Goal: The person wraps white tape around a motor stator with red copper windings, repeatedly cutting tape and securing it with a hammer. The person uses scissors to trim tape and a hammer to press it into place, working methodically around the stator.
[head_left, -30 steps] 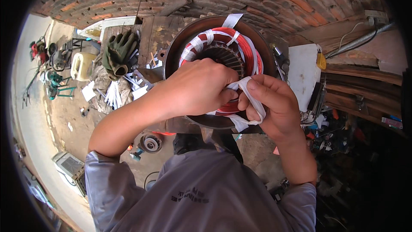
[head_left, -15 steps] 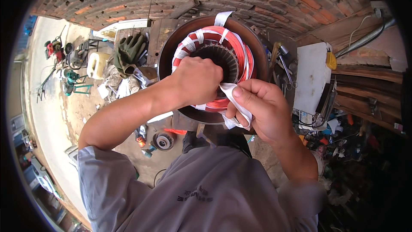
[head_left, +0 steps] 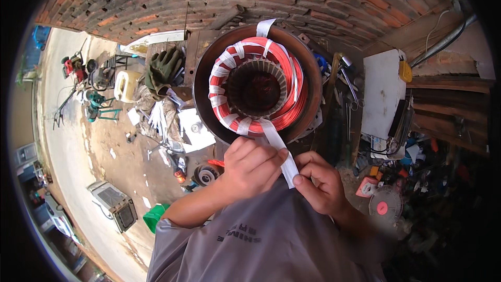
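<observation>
A round rusty motor housing [head_left: 314,81] holds a ring of red wire windings [head_left: 294,109], bound at intervals with white strips, around a slotted metal core [head_left: 235,87]. A white tape [head_left: 275,138] runs from the lower part of the ring over the housing's near rim. My left hand [head_left: 250,167] is closed on this tape just below the housing, its thumb side against the strip. My right hand [head_left: 318,183] pinches the lower end of the same tape between thumb and fingers. Another white strip [head_left: 265,26] sticks up at the housing's far rim.
Green gloves [head_left: 159,73], white paper [head_left: 194,133] and a yellow jug [head_left: 127,86] lie to the left. Scissors [head_left: 356,102] and a white board [head_left: 381,94] are to the right, a fan [head_left: 385,203] lower right. A brick wall [head_left: 250,0] stands behind.
Both hands have moved down and out of the ring to below the housing, pulling the tape into a straighter strip toward me. The core's inside is now uncovered.
</observation>
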Tool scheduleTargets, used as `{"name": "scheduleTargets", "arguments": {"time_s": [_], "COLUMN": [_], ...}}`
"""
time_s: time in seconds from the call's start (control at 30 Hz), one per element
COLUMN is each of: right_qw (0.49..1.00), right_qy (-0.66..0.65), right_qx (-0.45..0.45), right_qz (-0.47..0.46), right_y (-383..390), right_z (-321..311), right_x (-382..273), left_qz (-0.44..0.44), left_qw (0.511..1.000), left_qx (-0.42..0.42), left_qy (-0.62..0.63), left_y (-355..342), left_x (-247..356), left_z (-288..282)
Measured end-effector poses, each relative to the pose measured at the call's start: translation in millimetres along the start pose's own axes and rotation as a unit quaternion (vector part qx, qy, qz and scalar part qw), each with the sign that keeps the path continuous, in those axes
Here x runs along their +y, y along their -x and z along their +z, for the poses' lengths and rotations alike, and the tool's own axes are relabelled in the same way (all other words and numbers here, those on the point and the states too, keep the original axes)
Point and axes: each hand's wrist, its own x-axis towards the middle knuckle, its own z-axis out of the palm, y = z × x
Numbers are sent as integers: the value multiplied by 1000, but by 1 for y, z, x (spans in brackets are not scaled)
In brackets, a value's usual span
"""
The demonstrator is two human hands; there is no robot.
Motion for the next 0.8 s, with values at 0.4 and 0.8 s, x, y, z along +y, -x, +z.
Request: {"name": "scheduleTargets", "arguments": {"time_s": [0.4,0.8], "right_qw": [919,806], "right_qy": [74,476], "right_qx": [355,179], "right_qz": [153,303], "right_y": [-21,-141], "right_z": [-153,-141], "right_x": [172,159], "left_qz": [-81,-69], "left_qw": [997,996], "left_qx": [4,40], "left_qy": [-19,-35], "left_y": [16,22], "left_x": [21,14], "left_z": [7,12]}}
